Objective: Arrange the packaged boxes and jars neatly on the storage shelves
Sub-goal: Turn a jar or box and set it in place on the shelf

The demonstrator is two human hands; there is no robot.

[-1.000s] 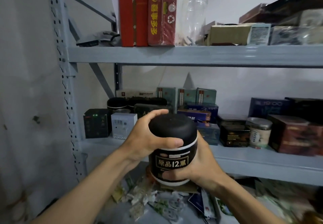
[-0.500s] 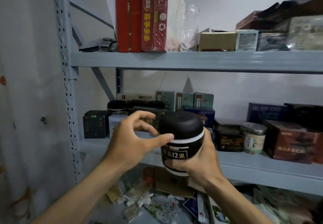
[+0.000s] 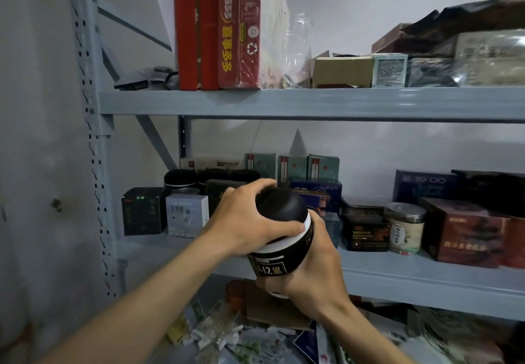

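I hold a black jar (image 3: 279,242) with a domed black lid, a white band and a gold-lettered label, tilted to the right in front of the middle shelf (image 3: 397,275). My left hand (image 3: 244,221) wraps over the lid from the left, thumb on the white band. My right hand (image 3: 315,275) cups the jar's base and right side from below. On the shelf behind stand dark jars (image 3: 179,178), a black box (image 3: 143,211) and a small white box (image 3: 186,215).
Green boxes (image 3: 292,167), blue boxes (image 3: 324,193), a black tin (image 3: 365,230), a clear-lidded jar (image 3: 404,227) and maroon boxes (image 3: 466,233) fill the middle shelf. Tall red boxes (image 3: 218,28) and cartons (image 3: 343,72) sit on the upper shelf. Loose packets (image 3: 227,338) litter the bottom shelf.
The jar has tipped to the right and sits further onto its side. My left hand, which had loosened half a second ago, now clamps over the lid again.
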